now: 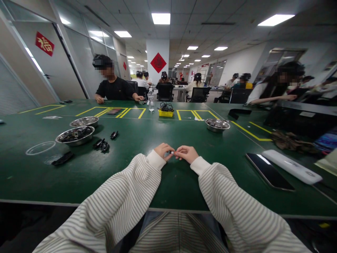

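Observation:
Over the green table (147,189), close in front of me, both hands meet around a small part (172,152) with a silvery, black and reddish look; its exact kind is too small to tell. My left hand (162,151) pinches its left end between thumb and fingers. From the other side, my right hand (187,154) grips the reddish end with closed fingertips. Fingers cover much of the part. To the left lie several loose black pieces (104,146), near a metal bowl (79,142) filled with dark pieces.
Behind that bowl stands another metal bowl (89,123); a third metal bowl (217,128) is right. A clear plastic container (39,154) sits left. A phone (268,172) and a white device (292,167) lie right. Farther back are a yellow box (165,113), a bottle (151,102) and a seated person (114,88).

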Demonstrator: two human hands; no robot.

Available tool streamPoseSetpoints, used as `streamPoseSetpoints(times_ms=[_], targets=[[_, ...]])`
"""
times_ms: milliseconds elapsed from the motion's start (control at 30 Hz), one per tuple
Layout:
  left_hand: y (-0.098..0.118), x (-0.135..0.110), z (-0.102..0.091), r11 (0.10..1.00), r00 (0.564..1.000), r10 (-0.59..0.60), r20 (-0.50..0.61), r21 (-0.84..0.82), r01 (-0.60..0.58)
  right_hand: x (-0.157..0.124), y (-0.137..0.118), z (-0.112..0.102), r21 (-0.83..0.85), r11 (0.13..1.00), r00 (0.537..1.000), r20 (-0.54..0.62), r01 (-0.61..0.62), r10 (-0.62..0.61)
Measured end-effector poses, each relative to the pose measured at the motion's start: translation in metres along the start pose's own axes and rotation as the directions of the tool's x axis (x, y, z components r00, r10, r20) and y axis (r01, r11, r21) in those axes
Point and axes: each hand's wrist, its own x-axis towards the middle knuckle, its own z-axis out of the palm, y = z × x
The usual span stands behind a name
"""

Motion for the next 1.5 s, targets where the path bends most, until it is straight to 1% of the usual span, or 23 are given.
streamPoseSetpoints(times_ms=[233,400,533,700,833,967,1033,1100,1200,1267,1300,1333,1367,1400,1433,1500], targets=[[0.003,-0.001,-0.001,0.999,0.999,-0.042,0.015,-0.012,0.042,-0.001,-0.002,-0.001,-0.103,0.995,0.999,-0.039,0.007,-0.011],[0.004,-0.001,-0.001,0.997,0.997,-0.069,0.024,-0.017,0.069,-0.004,-0.005,-0.001,-0.101,0.994,0.997,-0.053,0.051,-0.057],[0.003,-0.001,0.001,0.997,0.997,-0.08,0.018,-0.018,0.081,-0.005,-0.007,0.001,-0.107,0.992,0.997,-0.05,0.06,-0.066],[0.005,-0.002,-0.002,0.994,0.994,-0.106,0.008,-0.028,0.107,-0.006,-0.009,0.0,-0.119,0.989,0.996,-0.026,0.083,-0.087],[0.006,-0.003,-0.005,0.99,0.99,-0.136,-0.026,-0.039,0.135,-0.007,-0.01,-0.002,-0.127,0.988,0.996,-0.002,0.092,-0.093],[0.005,-0.004,-0.005,0.992,0.991,-0.124,-0.056,-0.017,0.123,-0.007,-0.01,-0.002,-0.107,0.989,0.995,0.022,0.102,-0.1],[0.001,-0.004,-0.004,0.993,0.99,-0.113,-0.085,0.008,0.114,-0.006,-0.008,-0.002,-0.097,0.99,0.994,0.047,0.099,-0.094],[-0.008,-0.004,-0.005,0.993,0.988,-0.102,-0.119,0.043,0.108,-0.006,-0.007,-0.002,-0.093,0.991,0.994,0.073,0.092,-0.085],[-0.03,-0.006,-0.009,0.982,0.983,-0.118,-0.142,0.127,0.137,-0.006,-0.005,-0.001,-0.096,0.992,0.993,0.092,0.078,-0.069],[-0.049,-0.009,-0.015,0.958,0.975,-0.185,-0.121,0.201,0.207,-0.007,-0.006,-0.001,-0.105,0.992,0.994,0.096,0.064,-0.054],[-0.059,-0.011,-0.02,0.934,0.964,-0.245,-0.101,0.241,0.263,-0.007,-0.006,0.0,-0.112,0.992,0.994,0.096,0.057,-0.046],[-0.069,-0.013,-0.025,0.9,0.942,-0.325,-0.081,0.28,0.334,-0.007,-0.006,0.0,-0.121,0.991,0.995,0.093,0.051,-0.04],[-0.079,-0.015,-0.03,0.853,0.907,-0.416,-0.066,0.318,0.415,-0.007,-0.006,-0.001,-0.13,0.99,0.996,0.087,0.046,-0.035],[-0.088,-0.017,-0.036,0.793,0.857,-0.513,-0.056,0.351,0.498,-0.006,-0.006,-0.001,-0.138,0.99,0.996,0.081,0.042,-0.031],[-0.097,-0.02,-0.042,0.726,0.794,-0.607,-0.046,0.375,0.577,-0.006,-0.005,-0.001,-0.145,0.989,0.997,0.074,0.04,-0.03],[-0.112,-0.024,-0.052,0.588,0.651,-0.759,-0.031,0.397,0.705,-0.006,-0.004,-0.001,-0.156,0.987,0.998,0.064,0.037,-0.027]])
